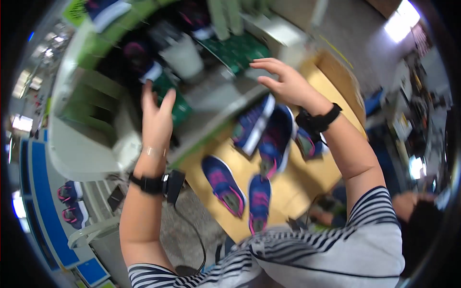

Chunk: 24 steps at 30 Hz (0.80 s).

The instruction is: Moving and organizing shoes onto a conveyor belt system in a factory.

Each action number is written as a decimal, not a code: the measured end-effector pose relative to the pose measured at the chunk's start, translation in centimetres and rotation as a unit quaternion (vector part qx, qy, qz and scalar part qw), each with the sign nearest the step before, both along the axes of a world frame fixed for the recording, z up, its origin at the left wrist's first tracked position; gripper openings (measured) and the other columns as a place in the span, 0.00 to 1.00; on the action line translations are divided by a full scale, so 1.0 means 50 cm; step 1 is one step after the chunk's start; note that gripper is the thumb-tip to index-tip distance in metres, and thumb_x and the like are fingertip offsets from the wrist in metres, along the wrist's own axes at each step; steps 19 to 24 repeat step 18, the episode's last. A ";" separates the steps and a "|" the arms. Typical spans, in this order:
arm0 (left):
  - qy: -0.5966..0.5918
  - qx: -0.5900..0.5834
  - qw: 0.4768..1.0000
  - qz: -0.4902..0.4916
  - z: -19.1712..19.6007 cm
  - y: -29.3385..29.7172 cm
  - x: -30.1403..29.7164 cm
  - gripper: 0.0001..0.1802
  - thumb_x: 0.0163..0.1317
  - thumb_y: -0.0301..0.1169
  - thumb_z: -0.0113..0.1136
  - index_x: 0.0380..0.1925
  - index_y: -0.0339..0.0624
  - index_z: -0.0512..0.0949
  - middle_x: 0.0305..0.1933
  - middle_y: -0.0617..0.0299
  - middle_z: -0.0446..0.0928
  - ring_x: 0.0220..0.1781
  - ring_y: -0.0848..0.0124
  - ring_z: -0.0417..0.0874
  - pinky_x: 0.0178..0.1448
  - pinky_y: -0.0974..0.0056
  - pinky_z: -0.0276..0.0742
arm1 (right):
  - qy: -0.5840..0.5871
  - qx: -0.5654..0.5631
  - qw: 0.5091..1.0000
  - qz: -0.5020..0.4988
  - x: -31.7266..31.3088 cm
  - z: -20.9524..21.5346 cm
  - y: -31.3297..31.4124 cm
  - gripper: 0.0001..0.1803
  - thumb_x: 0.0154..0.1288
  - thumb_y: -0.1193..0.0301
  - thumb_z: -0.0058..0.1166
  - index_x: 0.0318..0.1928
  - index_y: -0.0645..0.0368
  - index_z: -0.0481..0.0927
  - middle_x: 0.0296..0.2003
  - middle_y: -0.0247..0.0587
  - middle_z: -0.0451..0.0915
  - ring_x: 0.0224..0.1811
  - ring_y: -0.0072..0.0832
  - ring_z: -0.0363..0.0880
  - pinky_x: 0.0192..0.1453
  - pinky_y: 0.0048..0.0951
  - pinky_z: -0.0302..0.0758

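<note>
My left hand [157, 115] is held up at the opening of a white and green machine [67, 144], thumb and fingers apart with nothing between them. Just past its fingertips a navy and pink shoe [152, 72] with a white sole stands inside, partly in shadow, above a green pad [180, 109]. My right hand [285, 82] reaches toward the machine's right side, fingers stretched and empty, near a wider green pad [235, 52]. Below it, several navy shoes with pink linings lie on a tan tabletop [293, 194], among them one shoe [224, 185] and another [260, 201].
A whitish block [183, 56] sits between the pads inside the machine. At the left, two more shoes [72, 204] rest beside a blue conveyor [43, 192]. A cardboard box edge [343, 79] rises at the table's far right. Another person [422, 225] is at the lower right.
</note>
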<state>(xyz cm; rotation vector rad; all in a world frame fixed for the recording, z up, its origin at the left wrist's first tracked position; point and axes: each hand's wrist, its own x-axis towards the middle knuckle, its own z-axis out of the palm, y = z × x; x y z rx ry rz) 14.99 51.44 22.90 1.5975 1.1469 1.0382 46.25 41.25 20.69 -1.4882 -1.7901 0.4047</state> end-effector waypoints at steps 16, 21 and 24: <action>0.167 0.002 0.946 -0.279 -0.308 -0.437 0.153 0.38 0.59 0.40 0.67 0.66 0.35 0.66 0.66 0.44 0.66 0.69 0.50 0.67 0.72 0.55 0.64 | -0.222 -0.143 0.917 -0.300 -0.032 -0.326 -0.445 0.49 0.57 0.64 0.67 0.76 0.52 0.54 0.75 0.59 0.48 0.77 0.57 0.47 0.79 0.51 0.47; 0.174 0.149 0.967 -0.111 -0.346 -0.399 0.205 0.42 0.59 0.43 0.67 0.70 0.44 0.61 0.70 0.46 0.63 0.72 0.47 0.62 0.75 0.52 0.58 | -0.242 -0.169 0.885 -0.359 -0.004 -0.332 -0.456 0.51 0.56 0.59 0.68 0.76 0.45 0.53 0.77 0.57 0.43 0.79 0.55 0.43 0.80 0.55 0.43; 0.174 0.149 0.967 -0.111 -0.346 -0.399 0.205 0.42 0.59 0.43 0.67 0.70 0.44 0.61 0.70 0.46 0.63 0.72 0.47 0.62 0.75 0.52 0.58 | -0.242 -0.169 0.885 -0.359 -0.004 -0.332 -0.456 0.51 0.56 0.59 0.68 0.76 0.45 0.53 0.77 0.57 0.43 0.79 0.55 0.43 0.80 0.55 0.43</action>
